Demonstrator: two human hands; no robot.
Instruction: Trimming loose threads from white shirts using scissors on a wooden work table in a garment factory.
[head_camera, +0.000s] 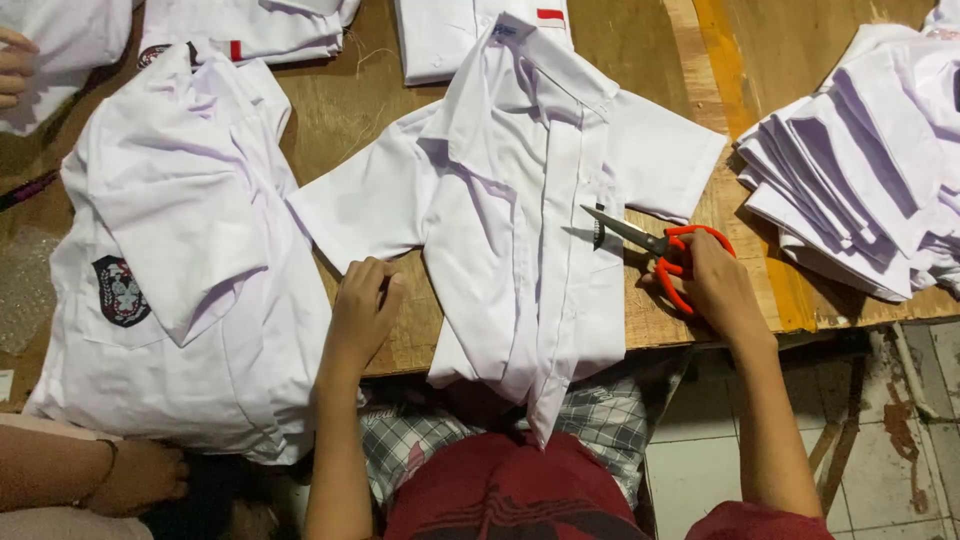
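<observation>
A small white short-sleeved shirt (520, 200) lies spread on the wooden table (350, 100), its hem hanging over the near edge toward my lap. My right hand (710, 285) grips red-handled scissors (655, 245), the blades open and pointing left at the shirt's chest area. My left hand (365, 310) rests curled on the table edge, touching the shirt's left sleeve.
A stack of white shirts (180, 260) with a dark round badge lies at the left. Several folded white shirts (860, 170) are piled at the right. More shirts (440, 35) lie at the back. Another person's arm (90, 480) is at lower left, and a hand (15, 65) at upper left.
</observation>
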